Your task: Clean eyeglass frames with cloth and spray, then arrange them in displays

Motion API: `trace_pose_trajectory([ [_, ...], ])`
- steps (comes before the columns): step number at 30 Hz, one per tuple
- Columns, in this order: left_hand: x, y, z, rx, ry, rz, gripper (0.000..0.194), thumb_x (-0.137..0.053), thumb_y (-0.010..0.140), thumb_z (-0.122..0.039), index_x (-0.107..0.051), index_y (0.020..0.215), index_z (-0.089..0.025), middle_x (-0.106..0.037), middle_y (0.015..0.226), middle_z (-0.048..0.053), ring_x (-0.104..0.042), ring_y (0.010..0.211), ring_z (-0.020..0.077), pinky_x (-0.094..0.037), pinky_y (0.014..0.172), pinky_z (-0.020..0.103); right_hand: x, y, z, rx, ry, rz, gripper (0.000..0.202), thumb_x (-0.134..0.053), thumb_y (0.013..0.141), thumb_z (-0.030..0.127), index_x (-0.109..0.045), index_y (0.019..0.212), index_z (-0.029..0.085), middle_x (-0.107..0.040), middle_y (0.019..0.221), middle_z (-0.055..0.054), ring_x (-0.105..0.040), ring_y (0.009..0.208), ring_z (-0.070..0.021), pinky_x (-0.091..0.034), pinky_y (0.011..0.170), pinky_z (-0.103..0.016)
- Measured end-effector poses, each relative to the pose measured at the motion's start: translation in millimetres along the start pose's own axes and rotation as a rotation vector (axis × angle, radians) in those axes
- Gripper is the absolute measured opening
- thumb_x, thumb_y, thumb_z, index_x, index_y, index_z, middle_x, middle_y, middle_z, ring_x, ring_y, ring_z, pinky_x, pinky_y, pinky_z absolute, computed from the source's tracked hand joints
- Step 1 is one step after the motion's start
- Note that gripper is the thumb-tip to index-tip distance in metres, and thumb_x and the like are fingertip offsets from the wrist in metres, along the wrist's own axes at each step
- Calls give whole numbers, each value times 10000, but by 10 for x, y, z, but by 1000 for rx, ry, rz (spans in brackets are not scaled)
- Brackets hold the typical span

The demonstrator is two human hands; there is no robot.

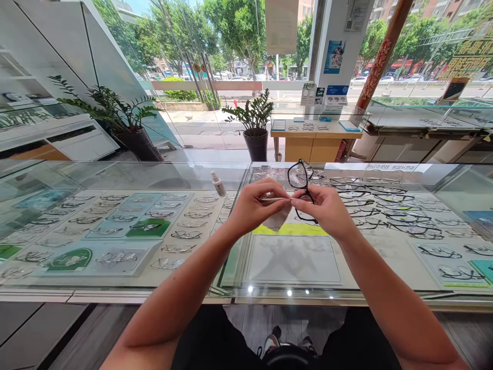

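Note:
Above the glass counter, my right hand [325, 205] is closed on a pair of black-framed glasses [298, 176], pinched near the bridge. The glasses are turned on end, one lens above the fingers and the other partly hidden behind them. My left hand [259, 204] is closed too, with a pale cleaning cloth [278, 221] pinched between thumb and fingers and hanging below them. The fingertips of both hands meet beside the glasses. A small white spray bottle [217, 184] stands upright on the counter, left of my left hand.
The glass display counter [239, 295] runs across in front of me, with rows of eyeglasses [188, 235] inside. More dark frames [408, 216] lie to the right. Potted plants [257, 144] and a low wooden display case [316, 146] stand beyond, near the window.

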State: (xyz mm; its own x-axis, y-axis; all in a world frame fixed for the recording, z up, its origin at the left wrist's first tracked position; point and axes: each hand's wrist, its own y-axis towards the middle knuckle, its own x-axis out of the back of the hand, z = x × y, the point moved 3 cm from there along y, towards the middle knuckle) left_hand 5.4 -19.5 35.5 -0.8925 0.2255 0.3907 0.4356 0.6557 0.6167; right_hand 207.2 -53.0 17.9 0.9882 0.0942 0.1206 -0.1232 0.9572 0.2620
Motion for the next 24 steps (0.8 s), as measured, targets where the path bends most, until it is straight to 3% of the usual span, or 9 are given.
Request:
trace_pose_trajectory([
  [8,55,9,14,-152,171,75,180,-792,985,-356,-733,928,-196,-727,989,66,-681,870,175,-515,758,301,92,5,67,17,-11,-15,249,-868,852,427,-794,872,190,-685,812,-12,-531,771,-165,-408,734,-331],
  [15,144,17,40,-115,276,187,345,-726,1013,-411,-643,753,-200,-600,692,-3,-509,635,132,-349,597,287,261,13,106,19,-42,15,248,-884,842,440,-812,873,204,-708,821,-25,-576,798,-194,-428,736,-339],
  [19,158,19,30,-96,238,283,378,-715,1012,-414,-648,705,-203,-630,727,22,-554,657,144,-398,632,297,374,26,116,6,-64,26,284,-905,820,471,-821,879,205,-730,840,-40,-608,823,-216,-464,759,-352],
  [24,215,37,19,-106,230,245,340,-753,980,-398,-671,713,-205,-668,781,41,-570,685,151,-412,632,295,509,33,126,7,-90,-33,288,-910,807,480,-830,875,213,-731,835,-39,-600,807,-207,-464,736,-342],
])
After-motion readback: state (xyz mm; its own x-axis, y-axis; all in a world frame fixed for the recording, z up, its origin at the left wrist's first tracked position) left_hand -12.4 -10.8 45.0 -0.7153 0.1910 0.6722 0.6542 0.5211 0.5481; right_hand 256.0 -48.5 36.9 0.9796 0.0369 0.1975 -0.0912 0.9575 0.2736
